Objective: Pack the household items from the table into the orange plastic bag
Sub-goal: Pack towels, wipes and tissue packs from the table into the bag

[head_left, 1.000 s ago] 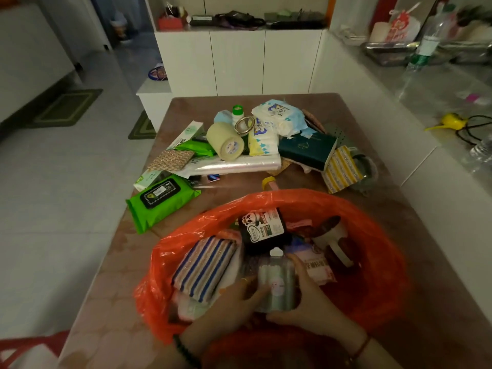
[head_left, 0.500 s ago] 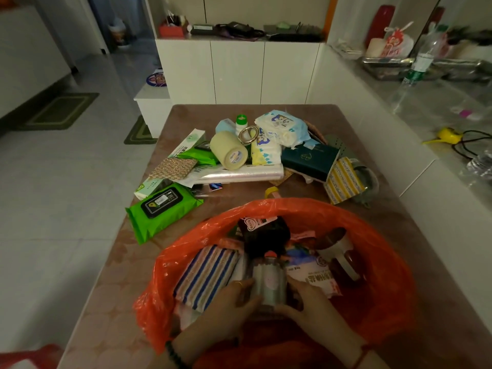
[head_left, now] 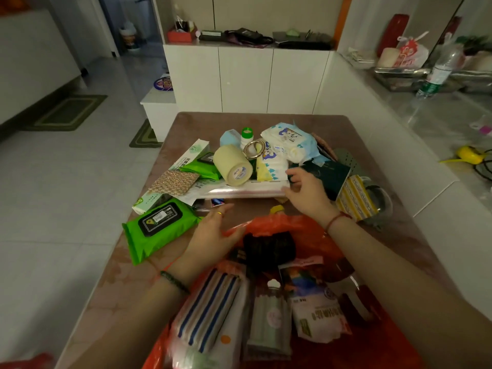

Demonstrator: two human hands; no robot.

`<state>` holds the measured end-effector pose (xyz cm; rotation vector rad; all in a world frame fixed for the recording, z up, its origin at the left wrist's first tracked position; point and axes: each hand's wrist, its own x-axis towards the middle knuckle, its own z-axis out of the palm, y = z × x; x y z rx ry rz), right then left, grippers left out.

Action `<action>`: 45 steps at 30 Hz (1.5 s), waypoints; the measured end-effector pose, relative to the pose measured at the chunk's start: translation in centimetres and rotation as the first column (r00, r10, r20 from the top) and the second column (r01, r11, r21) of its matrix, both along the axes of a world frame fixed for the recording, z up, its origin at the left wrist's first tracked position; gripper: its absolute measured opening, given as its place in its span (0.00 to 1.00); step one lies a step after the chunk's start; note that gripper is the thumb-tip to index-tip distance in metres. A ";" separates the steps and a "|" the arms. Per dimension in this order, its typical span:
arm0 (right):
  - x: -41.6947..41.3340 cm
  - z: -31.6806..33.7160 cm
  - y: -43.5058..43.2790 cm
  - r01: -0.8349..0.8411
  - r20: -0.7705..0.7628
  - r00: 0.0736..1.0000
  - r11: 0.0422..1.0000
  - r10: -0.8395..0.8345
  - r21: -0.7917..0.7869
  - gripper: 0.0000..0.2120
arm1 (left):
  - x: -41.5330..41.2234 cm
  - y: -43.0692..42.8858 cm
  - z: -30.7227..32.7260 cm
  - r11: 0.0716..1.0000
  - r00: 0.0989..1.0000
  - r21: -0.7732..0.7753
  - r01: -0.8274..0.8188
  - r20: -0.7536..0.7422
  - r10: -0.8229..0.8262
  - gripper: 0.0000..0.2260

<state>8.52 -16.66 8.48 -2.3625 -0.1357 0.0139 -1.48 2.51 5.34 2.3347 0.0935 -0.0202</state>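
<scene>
The orange plastic bag (head_left: 306, 230) lies open at the table's near end, holding a striped cloth pack (head_left: 207, 307), a pale clear pack (head_left: 269, 320), a black pack (head_left: 269, 249) and a printed pouch (head_left: 316, 312). My left hand (head_left: 213, 233) rests open on the bag's far rim, next to a green wipes pack (head_left: 157, 227). My right hand (head_left: 306, 193) hovers open over the right end of a clear plastic roll (head_left: 245, 191), fingers spread, beside a dark green box (head_left: 330, 177). A tape roll (head_left: 233, 165) and tissue packs (head_left: 287, 141) lie behind.
The brown table (head_left: 125, 265) has its left edge beside the tiled floor. A white wall or counter side (head_left: 399, 161) runs close along the table's right. A striped yellow pouch (head_left: 355, 199) and a patterned sponge (head_left: 174, 182) lie in the pile. White cabinets (head_left: 245, 78) stand behind.
Both hands have let go of the pale clear pack inside the bag and moved forward: the left to the bag's far rim, the right to the clear roll on the table.
</scene>
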 end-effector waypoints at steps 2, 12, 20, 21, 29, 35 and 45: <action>2.2 -2.0 0.9 -0.079 -0.160 0.986 0.985 0.055 -0.154 0.25 | 0.8 0.8 -0.8 0.989 0.984 0.136 0.053 -0.173 -0.029 0.37; 3.8 -8.6 1.3 -0.047 -0.357 0.934 0.987 -0.010 -0.153 0.20 | 1.1 4.7 -2.1 0.990 0.961 0.118 0.074 -0.274 -0.039 0.09; -4.9 1.6 3.1 -0.191 -0.240 0.799 0.611 0.551 0.768 0.15 | 1.6 5.9 -0.5 0.978 0.948 -0.207 -0.012 -0.315 -0.055 0.04; -6.4 1.1 3.5 -0.365 -0.277 0.680 0.641 0.679 0.675 0.15 | 1.5 5.8 -0.2 0.972 0.949 -0.234 -0.011 -0.308 -0.063 0.04; -10.1 -6.8 7.3 -0.370 -0.208 0.880 0.892 0.426 0.260 0.22 | -0.6 5.3 -0.7 0.927 0.961 -0.368 -0.074 -0.275 -0.033 0.02; -11.4 -6.5 8.6 -0.512 -0.123 0.855 0.858 0.504 -0.037 0.34 | -2.5 5.8 -1.2 0.922 0.971 -0.385 -0.049 -0.235 -0.047 0.04; -8.4 -0.3 10.6 -0.367 0.107 0.929 0.852 0.354 0.374 0.09 | -4.4 12.3 -3.0 0.666 0.837 -0.528 -0.527 -0.187 0.514 0.13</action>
